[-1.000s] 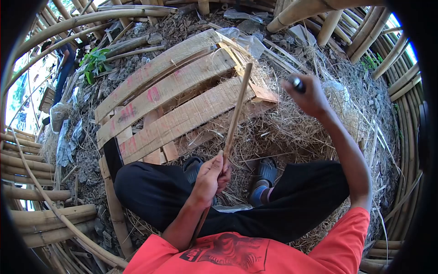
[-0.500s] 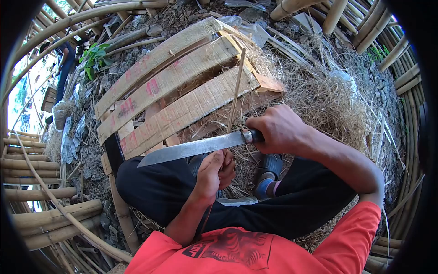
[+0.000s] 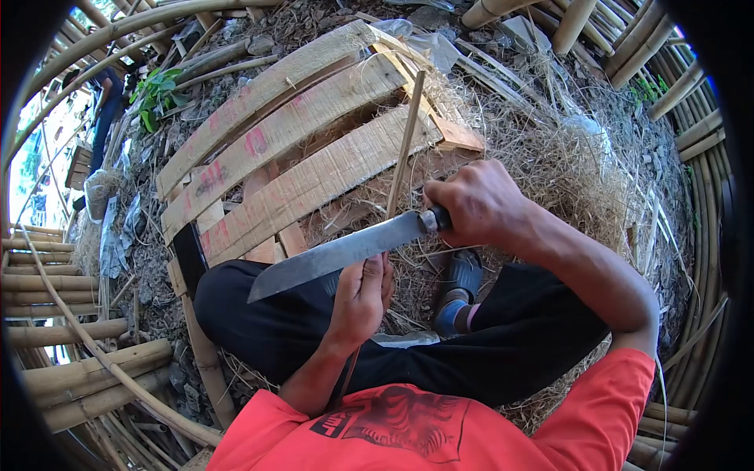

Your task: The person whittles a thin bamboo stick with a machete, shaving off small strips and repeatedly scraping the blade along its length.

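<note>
A long knife with a broad steel blade (image 3: 338, 255) points to the lower left, its dark handle wrapped in my right hand (image 3: 481, 202). My left hand (image 3: 363, 297) is closed round a thin bamboo strip (image 3: 406, 141) just below the blade. The strip rises up and slightly right from that hand, passing by the blade near the handle, and its lower part runs down toward my shirt. Whether the blade's edge touches the strip I cannot tell. Behind the knife lies a slatted wooden pallet (image 3: 314, 184).
Thin shavings (image 3: 573, 180) cover the ground right of the pallet. Bamboo poles (image 3: 102, 377) stand at the left, and more poles (image 3: 707, 173) line the right edge. A person (image 3: 106, 118) is in the far upper left. My crossed legs (image 3: 503, 353) are below the knife.
The knife's tip has swung down and slightly right, so the blade slopes more steeply. My left hand has shifted slightly left. Both hands keep their holds, and the view has moved a little.
</note>
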Action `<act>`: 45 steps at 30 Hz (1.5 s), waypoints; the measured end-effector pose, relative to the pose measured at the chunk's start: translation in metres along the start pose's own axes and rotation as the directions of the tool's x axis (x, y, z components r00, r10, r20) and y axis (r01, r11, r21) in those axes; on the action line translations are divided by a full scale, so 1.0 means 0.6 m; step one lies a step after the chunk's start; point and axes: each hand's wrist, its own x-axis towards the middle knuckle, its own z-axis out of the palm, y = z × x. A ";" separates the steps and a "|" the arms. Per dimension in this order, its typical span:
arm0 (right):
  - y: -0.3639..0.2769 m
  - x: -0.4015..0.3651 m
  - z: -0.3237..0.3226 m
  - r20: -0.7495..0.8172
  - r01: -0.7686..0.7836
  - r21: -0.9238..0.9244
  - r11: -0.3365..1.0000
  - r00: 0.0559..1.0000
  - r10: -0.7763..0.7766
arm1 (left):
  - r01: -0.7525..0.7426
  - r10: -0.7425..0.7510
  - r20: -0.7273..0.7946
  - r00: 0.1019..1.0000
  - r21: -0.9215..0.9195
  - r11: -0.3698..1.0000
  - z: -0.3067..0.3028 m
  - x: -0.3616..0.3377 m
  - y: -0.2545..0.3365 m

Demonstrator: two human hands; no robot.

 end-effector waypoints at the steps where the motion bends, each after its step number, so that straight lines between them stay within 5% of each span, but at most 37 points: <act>1: 0.001 0.001 -0.001 0.001 0.000 -0.027 1.000 1.000 0.000 | 0.012 -0.012 -0.004 1.000 0.001 1.000 0.000 0.000 0.002; 4: 0.030 0.007 -0.013 -0.062 -0.110 -0.033 0.993 0.992 0.108 | 0.011 -0.013 -0.017 1.000 -0.086 0.996 0.000 -0.001 0.011; 5: 0.075 0.013 -0.034 -0.116 -0.295 -0.045 0.954 0.950 0.288 | 0.010 -0.009 0.012 1.000 -0.048 0.999 -0.001 -0.014 0.007; 8: 0.246 -0.006 -0.060 -0.196 -0.695 -0.019 0.719 0.707 0.679 | 0.013 -0.010 0.079 0.997 -0.043 0.999 0.005 -0.040 0.001; 10: 0.293 -0.035 0.012 -0.276 -0.653 0.273 0.707 0.651 0.708 | 0.071 -0.050 0.125 0.991 -0.168 0.983 0.016 -0.025 0.021; 11: 0.262 -0.044 0.002 -0.248 -0.694 0.218 0.686 0.641 0.727 | 0.078 -0.062 0.099 0.993 -0.166 0.983 0.007 -0.010 0.007; 15: 0.236 -0.061 -0.030 -0.271 -0.617 0.342 0.709 0.658 0.703 | 0.123 -0.103 0.078 0.992 -0.333 0.935 -0.019 0.016 0.001; 18: 0.167 -0.054 -0.055 -0.190 -0.489 0.374 0.789 0.792 0.581 | 0.098 -0.089 0.049 0.995 -0.247 0.964 -0.004 0.020 0.013; 22: 0.069 -0.046 -0.050 -0.151 -0.088 0.204 0.975 0.981 0.120 | 0.078 -0.047 0.115 0.992 -0.284 0.956 -0.009 0.022 0.002; 24: 0.023 -0.038 -0.060 0.026 -0.115 0.197 0.974 0.993 0.112 | 0.065 -0.043 0.090 0.995 -0.262 0.963 -0.005 0.019 0.007; 33: 0.002 -0.018 -0.035 0.100 -0.111 0.103 0.988 0.990 0.101 | -0.211 0.224 -0.031 0.974 0.230 0.950 0.010 0.001 -0.012; 35: 0.007 -0.016 -0.027 -0.001 -0.050 0.061 0.997 0.999 0.050 | -0.250 0.279 -0.049 0.959 0.312 0.916 0.010 0.000 -0.015; 43: 0.054 0.007 -0.019 -0.137 -0.123 -0.113 0.986 0.985 0.107 | -0.117 0.158 -0.145 0.977 0.260 0.959 0.005 0.015 0.004; 45: 0.121 0.024 -0.039 -0.095 -0.370 -0.266 0.890 0.929 0.358 | -0.056 0.084 -0.147 0.986 0.183 0.982 -0.007 0.005 0.012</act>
